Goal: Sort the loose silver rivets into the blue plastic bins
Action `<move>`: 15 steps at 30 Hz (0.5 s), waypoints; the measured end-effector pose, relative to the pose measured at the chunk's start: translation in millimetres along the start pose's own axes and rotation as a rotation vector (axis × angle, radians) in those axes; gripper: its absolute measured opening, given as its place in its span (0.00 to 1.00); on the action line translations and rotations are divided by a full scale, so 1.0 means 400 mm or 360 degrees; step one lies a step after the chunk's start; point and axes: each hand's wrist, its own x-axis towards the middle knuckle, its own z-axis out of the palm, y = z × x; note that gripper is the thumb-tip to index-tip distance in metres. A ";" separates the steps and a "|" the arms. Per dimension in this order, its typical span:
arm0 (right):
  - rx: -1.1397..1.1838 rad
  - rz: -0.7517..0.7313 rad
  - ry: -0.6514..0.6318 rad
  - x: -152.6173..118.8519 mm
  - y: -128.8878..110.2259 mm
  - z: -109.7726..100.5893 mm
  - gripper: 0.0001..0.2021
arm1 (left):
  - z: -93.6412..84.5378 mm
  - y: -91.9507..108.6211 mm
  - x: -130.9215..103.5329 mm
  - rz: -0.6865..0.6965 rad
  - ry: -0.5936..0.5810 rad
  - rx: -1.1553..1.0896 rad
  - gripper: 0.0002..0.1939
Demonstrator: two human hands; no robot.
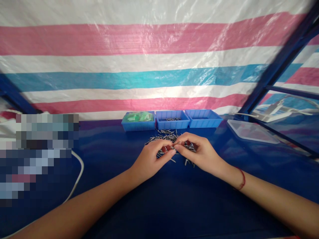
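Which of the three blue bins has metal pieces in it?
The middle bin: thin metal pieces lie in it. The leftmost bin holds green material; no metal shows in the rightmost bin.

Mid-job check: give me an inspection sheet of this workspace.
Surface: dark blue tabletop, glossy.
Job's things: loose thin metal pins heaped on it; three blue bins behind, the left holding green plastic, the middle more pins.
Clutter: translucent plastic lid or tray, right.
Hands: left hand and right hand pinch together at a small piece, mostly hidden.
Cables: white cable curving along the left.
Surroundings: striped plastic sheet behind, blue frame; left area pixelated.
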 end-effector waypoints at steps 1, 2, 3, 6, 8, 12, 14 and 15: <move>-0.0005 -0.0009 -0.0002 -0.001 -0.002 0.000 0.06 | 0.000 0.001 0.000 0.0009 -0.0011 0.0005 0.05; -0.0010 -0.0019 -0.0003 -0.001 -0.003 0.000 0.06 | -0.001 0.001 0.001 0.0017 -0.0021 0.0010 0.06; -0.0013 -0.0026 -0.0001 -0.002 -0.005 0.000 0.07 | -0.001 0.000 0.001 0.0021 -0.0031 0.0013 0.07; 0.0003 -0.0021 0.0013 -0.002 -0.008 0.000 0.06 | 0.000 -0.002 0.001 0.0028 -0.0068 0.0002 0.08; 0.0009 -0.0020 0.0020 -0.002 -0.010 -0.001 0.06 | 0.000 -0.003 0.001 0.0038 -0.0084 -0.0001 0.09; -0.0008 -0.0080 0.0021 -0.002 -0.015 -0.001 0.05 | -0.001 -0.003 -0.001 0.0058 -0.0059 0.0018 0.08; -0.0028 -0.0122 0.0023 -0.002 -0.016 -0.001 0.04 | -0.001 -0.005 -0.002 0.0047 0.0004 0.0034 0.06; -0.0039 -0.0138 0.0030 -0.002 -0.015 -0.001 0.04 | 0.000 -0.006 -0.002 0.0039 0.0047 0.0041 0.05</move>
